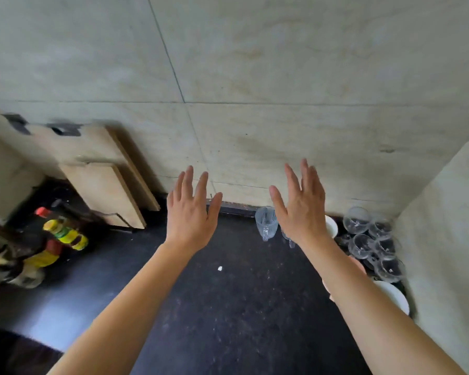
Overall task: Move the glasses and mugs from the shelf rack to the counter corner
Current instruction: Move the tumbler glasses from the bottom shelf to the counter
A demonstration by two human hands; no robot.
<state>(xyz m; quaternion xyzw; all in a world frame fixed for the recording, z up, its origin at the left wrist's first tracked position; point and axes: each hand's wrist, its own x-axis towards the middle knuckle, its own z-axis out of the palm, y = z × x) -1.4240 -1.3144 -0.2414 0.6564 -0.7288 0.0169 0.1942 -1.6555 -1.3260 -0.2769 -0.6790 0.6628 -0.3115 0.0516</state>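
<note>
Both my hands are raised over the dark counter point(228, 307), palms down and fingers spread. My left hand point(191, 212) holds nothing. My right hand point(302, 205) is empty too and hovers just in front of a clear glass mug point(266, 223) standing by the back wall. A second glass mug point(289, 239) is mostly hidden under my right hand. Several clear stemless glasses point(374, 239) are clustered in the right corner. White mugs point(332, 226) point(394, 295) stand beside them, partly covered by my right forearm. The shelf rack is out of view.
Wooden cutting boards point(103, 182) lean against the tiled wall at the back left. Bottles with red and yellow caps point(63, 234) stand at the left edge. A small white scrap point(220, 268) lies on the counter. The side wall point(444, 239) closes the right.
</note>
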